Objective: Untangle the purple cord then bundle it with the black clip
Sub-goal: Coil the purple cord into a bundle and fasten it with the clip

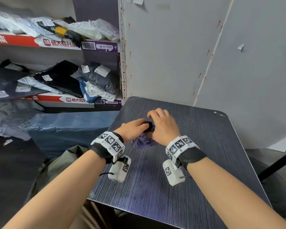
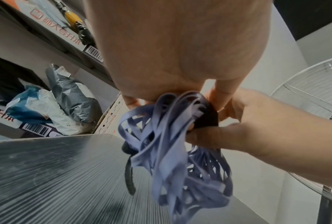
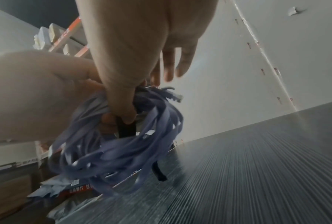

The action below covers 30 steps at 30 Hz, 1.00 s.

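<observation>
The purple cord (image 1: 143, 142) is a flat cable gathered into a loose coil, held just above the dark striped table (image 1: 196, 162) near its middle. My left hand (image 1: 136, 127) grips the top of the coil (image 2: 170, 159) from the left. A black clip (image 1: 149, 126), a strap-like band, is wrapped over the gathered loops. My right hand (image 1: 160, 123) pinches this band (image 3: 125, 128) with its thumb against the cord (image 3: 119, 151), its other fingers spread loosely. A black tail (image 3: 158, 172) of the band hangs below the coil. The cord's plug ends (image 3: 175, 95) stick out at the top.
Shelves (image 1: 59, 100) stacked with bagged parcels stand on the left. Grey wall panels (image 1: 188, 55) rise behind the table. A blue wrapped bundle (image 1: 69, 128) lies beside the table's left edge. A white standing fan (image 2: 314, 98) is on the right.
</observation>
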Each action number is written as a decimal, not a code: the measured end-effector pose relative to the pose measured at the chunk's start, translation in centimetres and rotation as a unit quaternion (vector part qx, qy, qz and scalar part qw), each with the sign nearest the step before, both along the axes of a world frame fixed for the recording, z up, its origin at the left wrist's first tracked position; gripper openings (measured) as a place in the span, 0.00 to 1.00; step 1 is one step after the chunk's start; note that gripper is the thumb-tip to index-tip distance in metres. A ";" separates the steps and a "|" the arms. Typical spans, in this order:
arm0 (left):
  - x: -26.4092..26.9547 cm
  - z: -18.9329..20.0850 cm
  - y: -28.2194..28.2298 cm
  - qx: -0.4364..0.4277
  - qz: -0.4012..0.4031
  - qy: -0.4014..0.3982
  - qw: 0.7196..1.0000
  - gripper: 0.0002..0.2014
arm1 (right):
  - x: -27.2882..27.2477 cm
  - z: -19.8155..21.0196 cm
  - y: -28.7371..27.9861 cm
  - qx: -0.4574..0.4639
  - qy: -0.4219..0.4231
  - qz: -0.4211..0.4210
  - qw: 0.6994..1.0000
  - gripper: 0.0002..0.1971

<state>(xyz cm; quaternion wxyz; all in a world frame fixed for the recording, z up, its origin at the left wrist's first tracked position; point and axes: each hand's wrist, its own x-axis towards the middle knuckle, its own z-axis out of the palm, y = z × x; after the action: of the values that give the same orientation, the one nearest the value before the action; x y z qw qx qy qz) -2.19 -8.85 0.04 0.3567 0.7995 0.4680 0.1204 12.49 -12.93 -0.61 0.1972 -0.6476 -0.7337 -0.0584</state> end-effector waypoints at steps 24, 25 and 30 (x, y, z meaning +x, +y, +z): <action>0.7 -1.0 -0.7 0.088 -0.101 0.114 0.984 0.19 | 0.2 -1.7 -0.6 -0.172 0.169 -0.020 0.970 0.21; 0.7 -1.1 -0.7 0.087 -0.098 0.112 0.985 0.19 | 0.3 -1.8 -0.5 -0.177 0.182 -0.020 0.967 0.20; 0.8 -0.8 -0.4 0.080 -0.082 0.104 0.988 0.19 | 0.5 -1.9 -0.2 -0.189 0.218 -0.020 0.957 0.18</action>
<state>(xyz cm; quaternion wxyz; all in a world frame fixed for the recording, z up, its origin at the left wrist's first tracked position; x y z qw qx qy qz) -1.37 -9.25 -0.72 0.2493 0.8694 0.4244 0.0437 12.99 -13.16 -2.46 0.2249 -0.6846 -0.6575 0.2200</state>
